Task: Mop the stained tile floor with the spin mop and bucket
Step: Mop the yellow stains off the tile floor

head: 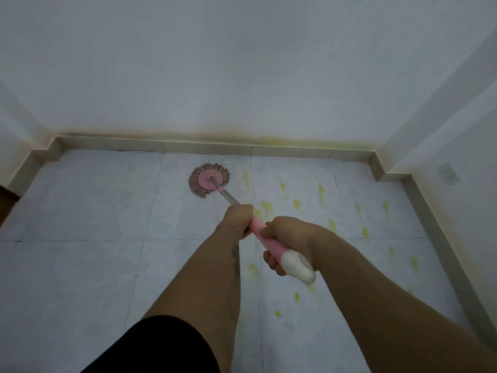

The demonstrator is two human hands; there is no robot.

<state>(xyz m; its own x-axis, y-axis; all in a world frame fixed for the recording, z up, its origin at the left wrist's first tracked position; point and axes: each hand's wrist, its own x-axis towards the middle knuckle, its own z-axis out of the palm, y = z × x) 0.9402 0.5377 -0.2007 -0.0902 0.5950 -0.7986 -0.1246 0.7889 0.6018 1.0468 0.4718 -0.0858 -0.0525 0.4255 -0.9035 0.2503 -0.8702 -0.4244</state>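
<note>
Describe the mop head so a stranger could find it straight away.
Look along the far wall to the baseboard; just in front of it, on the tile floor, lies the mop head. It is a round brownish fringe with a pink disc in the middle, left of the yellow stains.

Both hands hold the mop handle (265, 239): the left hand (240, 217) grips it further down, where pink meets the metal pole, and the right hand (286, 239) grips it near the white end. The round mop head (208, 181) lies flat on the tile floor (80, 211) near the baseboard (161, 145), just left of scattered yellow stains (320, 195).
</note>
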